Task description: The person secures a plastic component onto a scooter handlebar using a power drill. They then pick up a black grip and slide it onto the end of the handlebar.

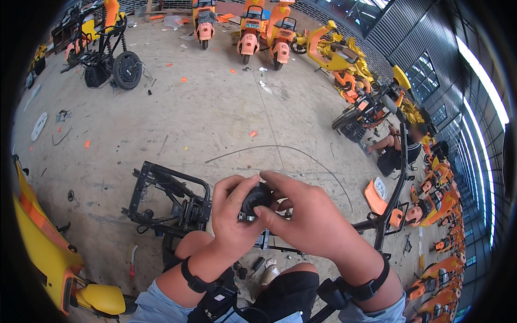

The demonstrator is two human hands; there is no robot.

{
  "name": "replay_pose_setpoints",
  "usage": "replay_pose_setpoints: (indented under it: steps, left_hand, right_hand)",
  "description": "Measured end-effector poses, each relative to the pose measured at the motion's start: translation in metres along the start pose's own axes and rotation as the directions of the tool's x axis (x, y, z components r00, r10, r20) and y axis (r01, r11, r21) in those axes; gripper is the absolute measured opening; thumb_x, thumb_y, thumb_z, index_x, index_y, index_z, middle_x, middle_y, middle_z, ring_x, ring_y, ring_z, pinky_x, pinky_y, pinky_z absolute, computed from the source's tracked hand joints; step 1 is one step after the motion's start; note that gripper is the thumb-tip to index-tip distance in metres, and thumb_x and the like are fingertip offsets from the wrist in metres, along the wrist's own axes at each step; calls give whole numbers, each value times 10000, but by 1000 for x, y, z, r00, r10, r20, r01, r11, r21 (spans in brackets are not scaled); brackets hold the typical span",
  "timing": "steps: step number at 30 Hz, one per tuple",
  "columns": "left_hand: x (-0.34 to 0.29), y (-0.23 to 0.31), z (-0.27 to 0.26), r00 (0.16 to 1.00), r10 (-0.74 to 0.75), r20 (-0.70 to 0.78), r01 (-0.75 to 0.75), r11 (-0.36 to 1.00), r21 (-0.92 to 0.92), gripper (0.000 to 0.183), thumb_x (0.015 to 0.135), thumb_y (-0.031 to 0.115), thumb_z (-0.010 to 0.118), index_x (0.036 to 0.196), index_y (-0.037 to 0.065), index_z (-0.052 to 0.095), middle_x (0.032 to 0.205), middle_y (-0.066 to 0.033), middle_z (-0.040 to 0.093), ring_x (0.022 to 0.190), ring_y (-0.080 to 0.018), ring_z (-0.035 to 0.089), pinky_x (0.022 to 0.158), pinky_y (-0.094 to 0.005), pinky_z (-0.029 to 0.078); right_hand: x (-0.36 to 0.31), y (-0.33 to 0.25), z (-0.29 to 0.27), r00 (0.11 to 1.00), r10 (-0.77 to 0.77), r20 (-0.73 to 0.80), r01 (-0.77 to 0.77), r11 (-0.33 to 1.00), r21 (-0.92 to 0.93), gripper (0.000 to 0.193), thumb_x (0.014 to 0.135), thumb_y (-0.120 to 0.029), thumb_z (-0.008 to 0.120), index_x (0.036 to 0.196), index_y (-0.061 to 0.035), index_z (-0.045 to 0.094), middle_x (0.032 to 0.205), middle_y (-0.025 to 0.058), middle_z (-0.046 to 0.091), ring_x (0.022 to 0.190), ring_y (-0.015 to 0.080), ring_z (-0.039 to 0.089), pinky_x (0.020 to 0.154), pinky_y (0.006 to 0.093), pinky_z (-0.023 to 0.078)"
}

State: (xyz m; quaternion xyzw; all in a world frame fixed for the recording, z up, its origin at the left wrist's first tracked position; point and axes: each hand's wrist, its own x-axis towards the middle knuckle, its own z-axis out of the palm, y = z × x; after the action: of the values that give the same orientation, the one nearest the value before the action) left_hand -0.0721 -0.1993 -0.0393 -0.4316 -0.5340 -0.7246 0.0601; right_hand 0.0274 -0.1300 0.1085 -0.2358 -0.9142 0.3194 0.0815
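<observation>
Between my two hands is a small black round part (255, 200) with a ringed, disc-like face; I cannot tell its exact kind. My left hand (232, 209) grips its left side, fingers curled round it. From the right, my right hand (304, 214) pinches it, thumb across the lower front and index finger over the top. Both hands are above a bare black scooter frame (202, 192) that lies across in front of me, its long tube (395, 194) rising at the right. The hands hide the middle of the frame.
A thin black cable (301, 151) curves over the concrete floor beyond the frame. A yellow scooter (40, 237) stands close at left, and an orange panel (378, 200) lies at right. At right a seated person (401, 153) is beside a stripped scooter (366, 114). More scooters (251, 32) stand at the back.
</observation>
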Motion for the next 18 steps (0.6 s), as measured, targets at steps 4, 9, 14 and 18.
replay_pose_setpoints:
  steps: [4,9,14,18]
  left_hand:
    - [1,2,0,999,54,-8,-53,997,61,661,700,-3,849,1320,75,632,1179,-143,540,971,-266,624,810,-361,553]
    - [1,3,-3,997,73,-23,-71,993,100,676,681,-19,853,1315,74,638,1175,-141,542,967,-264,618,806,-356,545]
    - [3,4,-1,997,72,-17,-70,993,100,677,663,-9,871,1298,73,652,1163,-135,546,960,-260,619,800,-354,544]
    - [4,7,1,996,87,-16,-85,991,107,680,657,1,880,1295,67,653,1159,-131,547,957,-256,617,791,-349,545]
  right_hand:
    - [1,-2,4,997,-68,-30,66,996,-52,481,871,-179,714,1255,78,583,885,252,696,788,389,709,699,442,568]
    - [3,-5,6,996,-85,-13,84,994,-74,476,858,-176,713,1239,80,587,894,255,696,789,401,707,699,455,571]
    - [1,-6,4,998,-60,-9,59,995,-84,480,849,-175,712,1234,83,587,905,259,695,799,413,701,704,465,572]
    - [-1,-4,5,997,-77,-29,73,991,-113,465,847,-171,708,1219,83,590,898,263,691,795,421,696,700,471,568]
